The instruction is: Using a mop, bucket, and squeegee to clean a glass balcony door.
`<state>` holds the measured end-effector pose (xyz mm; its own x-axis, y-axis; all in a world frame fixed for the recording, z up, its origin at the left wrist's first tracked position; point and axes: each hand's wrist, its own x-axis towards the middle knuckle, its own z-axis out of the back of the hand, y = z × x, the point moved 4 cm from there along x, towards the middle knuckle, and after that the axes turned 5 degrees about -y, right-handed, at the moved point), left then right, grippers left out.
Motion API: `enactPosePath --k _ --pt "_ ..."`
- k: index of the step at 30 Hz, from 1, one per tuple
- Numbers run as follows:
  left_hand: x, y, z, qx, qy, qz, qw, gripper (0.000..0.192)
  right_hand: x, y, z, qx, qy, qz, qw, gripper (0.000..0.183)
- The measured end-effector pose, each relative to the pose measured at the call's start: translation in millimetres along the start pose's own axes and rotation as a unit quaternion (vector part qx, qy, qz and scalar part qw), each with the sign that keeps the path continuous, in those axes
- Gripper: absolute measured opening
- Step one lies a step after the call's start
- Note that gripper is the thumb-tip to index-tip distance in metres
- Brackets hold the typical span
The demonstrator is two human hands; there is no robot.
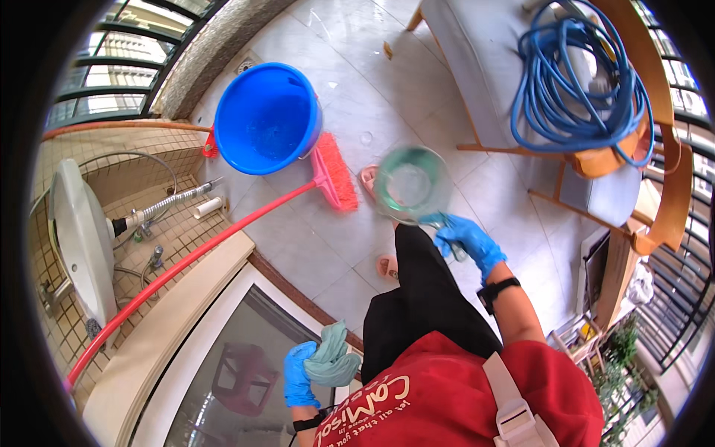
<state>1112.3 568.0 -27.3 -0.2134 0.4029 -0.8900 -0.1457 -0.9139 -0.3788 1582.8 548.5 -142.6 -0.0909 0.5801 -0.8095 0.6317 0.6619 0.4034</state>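
Note:
My right hand [466, 240], in a blue glove, grips the handle of a translucent green plastic dipper [388, 184]. The dipper is blurred and hangs above the floor, in front of my pink slipper [367, 180]. A pale green cloth [333, 357] is bunched in my gloved left hand [301, 374], beside a glass door panel [223, 357]. Ahead and to the left stands a blue bucket [240, 106]; what lies in its bottom is hard to tell. A pink push broom [338, 173] has its bristles next to the bucket.
At the left a white washbasin [84, 240] hangs over a tiled ledge with hoses. The red broom handle [212, 246] slants across that side. A coiled blue hose [581, 106] lies on a grey cushioned chair [475, 61] at the right. Grey tiles [346, 72] look wet in places.

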Motion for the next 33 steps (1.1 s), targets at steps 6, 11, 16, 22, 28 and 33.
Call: enactPosePath --k 6,11,16,22,28,33 --pt "26.3 47.8 30.1 0.07 -0.002 0.024 0.997 0.02 -139.5 -131.5 115.2 0.009 -0.204 -0.025 0.979 0.045" --pt "42.5 37.0 12.4 0.104 0.018 0.025 0.994 0.02 -199.7 -252.0 204.3 0.115 -0.326 -0.079 0.935 0.037" --pt "28.3 -4.8 -21.6 0.108 0.009 -0.024 0.994 0.013 -167.4 -293.2 258.7 0.146 -0.512 -0.159 0.832 0.025" --pt "27.4 -16.1 -46.5 0.129 0.04 -0.055 0.989 0.015 -86.5 -265.4 314.7 0.15 -0.558 -0.176 0.797 0.035" --pt "17.0 -0.5 -19.6 0.122 0.024 -0.045 0.991 0.018 -53.9 -197.0 284.5 0.099 -0.516 -0.13 0.841 0.029" --pt "-10.2 2.9 9.3 0.06 0.018 -0.059 0.996 0.02 -101.9 -197.2 272.8 0.047 -0.523 -0.209 0.825 0.029"
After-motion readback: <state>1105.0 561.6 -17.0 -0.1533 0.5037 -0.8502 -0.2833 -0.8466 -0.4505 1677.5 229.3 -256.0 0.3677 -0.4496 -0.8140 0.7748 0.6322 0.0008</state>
